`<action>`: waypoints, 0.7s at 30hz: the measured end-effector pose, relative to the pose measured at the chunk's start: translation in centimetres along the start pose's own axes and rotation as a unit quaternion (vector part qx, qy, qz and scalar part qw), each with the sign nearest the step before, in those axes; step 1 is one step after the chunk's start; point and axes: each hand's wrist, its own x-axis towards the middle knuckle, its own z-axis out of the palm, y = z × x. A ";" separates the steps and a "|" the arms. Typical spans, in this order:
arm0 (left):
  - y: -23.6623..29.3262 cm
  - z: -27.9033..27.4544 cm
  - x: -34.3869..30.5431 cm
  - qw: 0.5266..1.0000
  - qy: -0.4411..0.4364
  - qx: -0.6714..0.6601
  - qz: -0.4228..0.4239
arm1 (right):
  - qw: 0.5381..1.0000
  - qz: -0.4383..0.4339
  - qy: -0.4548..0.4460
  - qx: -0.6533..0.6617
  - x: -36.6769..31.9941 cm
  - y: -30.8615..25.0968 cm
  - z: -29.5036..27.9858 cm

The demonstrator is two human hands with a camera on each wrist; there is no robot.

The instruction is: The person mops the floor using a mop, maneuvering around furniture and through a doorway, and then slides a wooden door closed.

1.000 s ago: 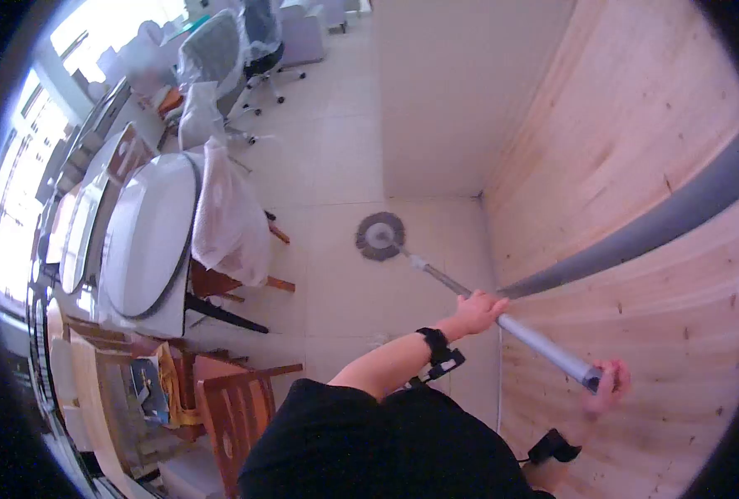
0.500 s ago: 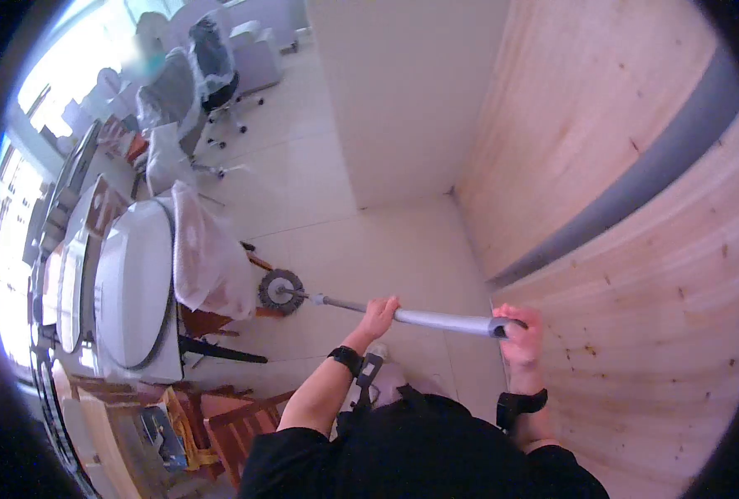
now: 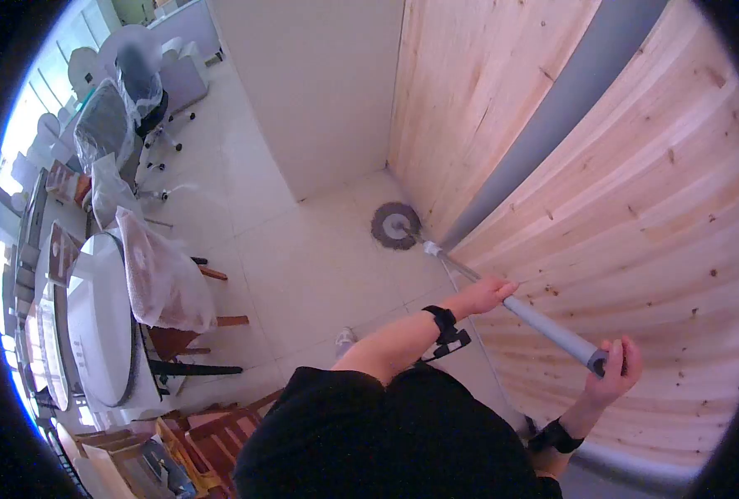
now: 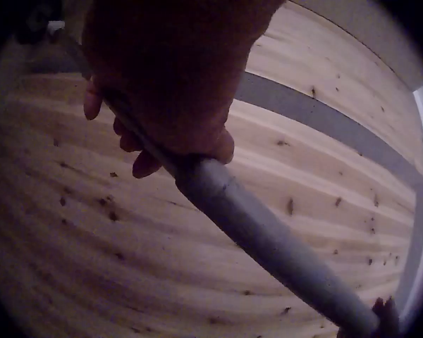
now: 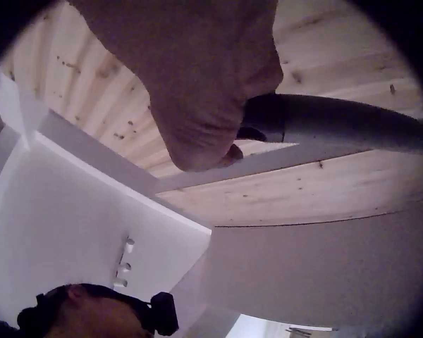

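Well away from the wooden wall, a covered round worktop is standing beside a plastic-draped chair. The mop head is lying flat on the tiled floor, right at the wall's foot. I am noting the left grip clasping the grey mop handle partway along, close against the wall. The right grip is curling round the handle's top end, just off the wall boards.

Mop pole partly under left hand
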 end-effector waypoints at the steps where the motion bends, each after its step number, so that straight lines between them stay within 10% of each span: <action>1: -0.7 0.8 0.9 1.000 0.005 0.002 0.002 | 0.999 0.001 0.004 -0.051 0.3 0.0 -0.3; 11: 0.6 -4.8 -5.9 0.962 0.260 0.082 -0.011 | 0.991 -0.005 -0.081 0.105 7.5 3.7 6.0; 17: -5.7 -12.6 -19.8 0.897 0.365 0.077 -0.238 | 0.931 -0.125 -0.334 0.082 -2.2 6.6 19.9; 18: -7.1 -13.7 -22.1 0.877 0.379 0.100 -0.277 | 0.909 0.141 -0.341 0.194 -4.8 5.7 22.4; 21: -13.6 -15.6 -28.2 0.849 0.420 0.146 -0.286 | 0.831 0.220 -0.452 0.240 -10.1 4.8 24.6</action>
